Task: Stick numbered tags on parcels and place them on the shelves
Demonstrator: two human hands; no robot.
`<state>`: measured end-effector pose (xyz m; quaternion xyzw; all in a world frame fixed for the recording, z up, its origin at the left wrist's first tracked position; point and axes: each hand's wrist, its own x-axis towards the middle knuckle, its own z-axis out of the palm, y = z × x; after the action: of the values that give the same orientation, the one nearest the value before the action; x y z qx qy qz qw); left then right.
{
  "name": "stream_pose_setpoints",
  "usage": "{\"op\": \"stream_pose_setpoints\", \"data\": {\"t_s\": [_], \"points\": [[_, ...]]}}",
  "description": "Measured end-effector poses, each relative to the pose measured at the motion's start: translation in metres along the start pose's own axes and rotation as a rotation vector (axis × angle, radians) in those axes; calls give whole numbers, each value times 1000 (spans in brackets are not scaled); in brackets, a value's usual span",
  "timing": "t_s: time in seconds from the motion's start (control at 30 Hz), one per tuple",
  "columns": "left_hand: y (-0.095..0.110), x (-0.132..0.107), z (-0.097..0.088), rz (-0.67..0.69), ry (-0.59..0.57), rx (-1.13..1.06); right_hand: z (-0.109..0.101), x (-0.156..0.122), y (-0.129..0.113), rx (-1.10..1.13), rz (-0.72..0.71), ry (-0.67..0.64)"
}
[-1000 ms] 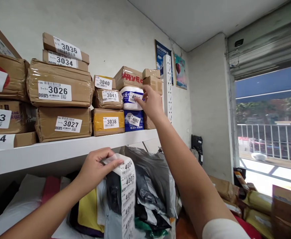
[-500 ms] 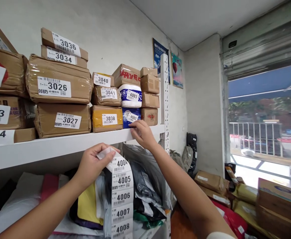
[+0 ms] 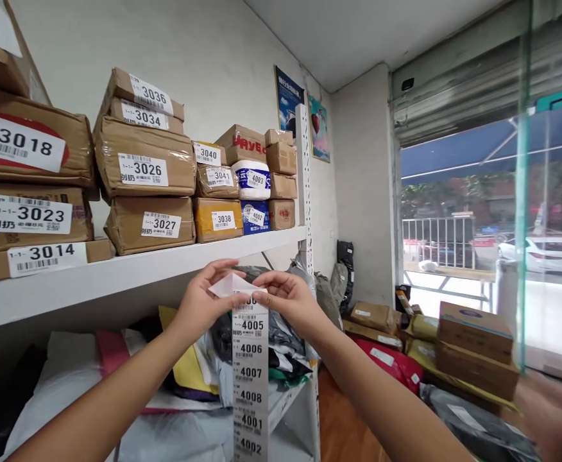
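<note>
Both of my hands hold the top of a long strip of printed number labels (image 3: 251, 372), which hangs down in front of the shelf. My left hand (image 3: 208, 296) pinches the strip's folded white top edge between thumb and fingers. At its right corner my right hand (image 3: 288, 298) also pinches, thumb tip over the partly covered top label. Below, labels 4005 to 4008 show, then 4001 and 4002. Just above and behind the hands, a blue parcel (image 3: 255, 218) labelled 4002 stands on the shelf, under a white and blue parcel (image 3: 252, 181) labelled 4003.
Labelled cardboard boxes (image 3: 144, 163) line the white shelf (image 3: 131, 273). Bagged parcels (image 3: 185, 436) fill the level below. More boxes (image 3: 476, 340) and bags lie on the floor at right. At the right edge is a blurred hand (image 3: 555, 417), another person's.
My right hand has come down from the blue 4002 parcel to the label strip. The view has turned right, and a blurred hand and glass edge now show at right.
</note>
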<state>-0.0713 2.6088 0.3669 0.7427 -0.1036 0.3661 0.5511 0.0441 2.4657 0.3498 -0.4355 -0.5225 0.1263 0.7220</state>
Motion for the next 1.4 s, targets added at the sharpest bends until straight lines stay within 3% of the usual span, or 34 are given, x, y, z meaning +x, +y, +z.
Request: {"op": "stream_pose_setpoints", "data": {"t_s": [0.17,0.33,0.43,0.53,0.6,0.77,0.87,0.97,1.07,1.17,1.23,1.3,1.4], "points": [[-10,-10,2,-69,-84,137,-4,-7,3,-106,-28,56],[-13,-7,8,-8,-69,113,-5,-2,-3,-248,-123,90],[-11,6,18,59,79,139,-2,10,-11,-379,-277,172],[-10,22,27,86,218,123,-2,33,-21,-496,-397,163],[-12,29,29,70,182,62,-9,62,-32,-534,-479,160],[-22,24,23,17,31,192,-33,185,-87,-518,-814,444],[-24,18,18,40,62,297,-41,256,-117,-665,-796,485],[-23,18,15,62,90,306,-41,290,-126,-881,-746,525],[-23,20,17,126,92,348,-39,292,-120,-1023,-734,630],[-23,22,24,228,55,385,-39,286,-115,-1051,-840,733],[-21,24,29,283,5,366,-42,282,-116,-1073,-914,652],[-19,28,32,319,-28,323,-45,272,-118,-1074,-877,505],[-14,38,33,329,32,232,-49,233,-113,-893,-824,356]]}}
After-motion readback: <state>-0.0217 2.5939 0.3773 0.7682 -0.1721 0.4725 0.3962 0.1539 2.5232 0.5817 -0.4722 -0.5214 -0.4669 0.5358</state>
